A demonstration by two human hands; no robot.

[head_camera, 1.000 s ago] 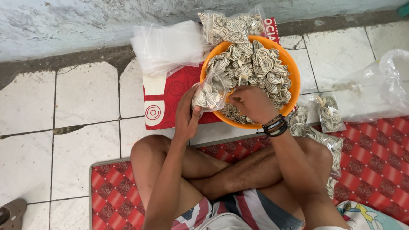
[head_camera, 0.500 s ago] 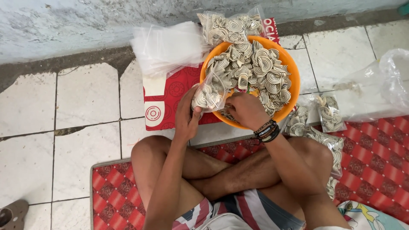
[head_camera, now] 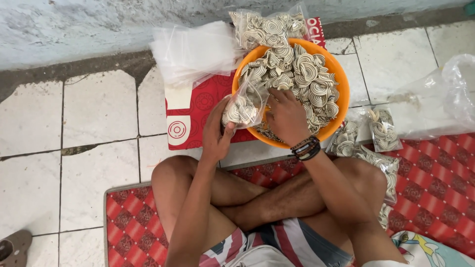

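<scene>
A bowl of spiral pieces sits on the floor; filled bags lie right, empty bags left.

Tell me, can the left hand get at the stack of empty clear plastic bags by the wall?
Probably yes, once freed: the stack of empty clear plastic bags lies uncovered ahead, but the left hand holds a partly filled small clear bag.

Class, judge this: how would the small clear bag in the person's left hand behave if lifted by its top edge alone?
The small clear bag would probably sag, its film crumpled. The spiral pieces would likely settle low, and its mouth seems open, so tilting might spill them.
</scene>
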